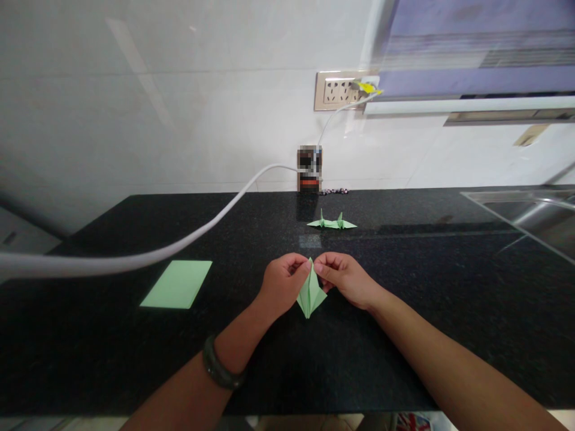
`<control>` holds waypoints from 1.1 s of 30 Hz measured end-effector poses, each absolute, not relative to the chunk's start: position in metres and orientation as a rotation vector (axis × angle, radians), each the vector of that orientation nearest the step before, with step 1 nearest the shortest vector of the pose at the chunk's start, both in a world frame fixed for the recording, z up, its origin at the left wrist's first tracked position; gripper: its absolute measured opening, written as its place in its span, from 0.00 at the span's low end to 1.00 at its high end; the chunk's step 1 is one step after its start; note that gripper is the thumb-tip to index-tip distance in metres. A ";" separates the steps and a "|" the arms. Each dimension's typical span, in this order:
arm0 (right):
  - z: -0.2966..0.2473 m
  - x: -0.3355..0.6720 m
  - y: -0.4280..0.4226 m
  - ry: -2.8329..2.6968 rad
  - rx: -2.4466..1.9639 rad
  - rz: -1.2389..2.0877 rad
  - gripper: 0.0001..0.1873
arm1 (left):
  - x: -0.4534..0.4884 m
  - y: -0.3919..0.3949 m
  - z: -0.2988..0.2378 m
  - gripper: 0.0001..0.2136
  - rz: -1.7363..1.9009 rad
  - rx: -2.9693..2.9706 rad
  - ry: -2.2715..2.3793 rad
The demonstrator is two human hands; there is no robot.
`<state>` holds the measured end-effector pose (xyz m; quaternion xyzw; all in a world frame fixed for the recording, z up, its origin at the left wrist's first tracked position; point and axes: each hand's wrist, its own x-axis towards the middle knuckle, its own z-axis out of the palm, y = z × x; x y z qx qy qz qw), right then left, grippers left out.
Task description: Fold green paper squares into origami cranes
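Pinching the top tip of a half-folded green paper piece (311, 294), both hands meet at the middle of the black surface (404, 311). The left hand (282, 284) has thumb and fingers closed on the paper's upper left edge; the right hand (344, 276) is closed the same way on the upper right, knuckles nearly touching the left's. The paper hangs btwn them as a narrow kite shape, pointed end down toward the person, its lower tip at or just over the surface — can't tell which. A dark bracelet (218, 366) sits on the left wrist.

Farther back, approx. in line w/ the hands, two finished green paper cranes (332, 222) stand side by side on the surface, wings touching. Off to the left, well apart from the hands, lies a flat green paper sheet (176, 284). A white cable (188, 240) runs in from the left edge, over the surface, up to a small dark device (309, 169) standing against the wall — its face is blurred. Above it a wall socket (338, 91) holds a plug. At far right, the edge of a steel sink (530, 215) shows.
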<state>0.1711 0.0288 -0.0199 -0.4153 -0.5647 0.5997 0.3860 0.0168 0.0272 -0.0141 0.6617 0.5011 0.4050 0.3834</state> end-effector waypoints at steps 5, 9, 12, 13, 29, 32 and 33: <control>-0.021 0.169 0.028 -1.396 -1.055 1.515 0.13 | 0.017 0.026 -0.012 0.09 1.037 1.724 1.314; -0.023 0.167 0.029 -1.304 -1.020 1.526 0.13 | 0.017 0.027 -0.013 0.10 1.035 1.679 1.247; -0.024 0.167 0.029 -1.252 -1.020 1.543 0.13 | 0.016 0.028 -0.015 0.11 1.031 1.645 1.218; -0.024 0.167 0.029 -1.245 -1.027 1.540 0.14 | 0.016 0.028 -0.015 0.11 1.026 1.635 1.215; -0.023 0.164 0.028 -1.205 -1.037 1.506 0.13 | 0.018 0.027 -0.015 0.11 1.006 1.524 1.191; -0.023 0.163 0.028 -1.201 -1.034 1.505 0.13 | 0.017 0.027 -0.015 0.11 1.006 1.532 1.183; -0.023 0.163 0.028 -1.198 -1.032 1.505 0.13 | 0.017 0.027 -0.015 0.11 1.003 1.537 1.185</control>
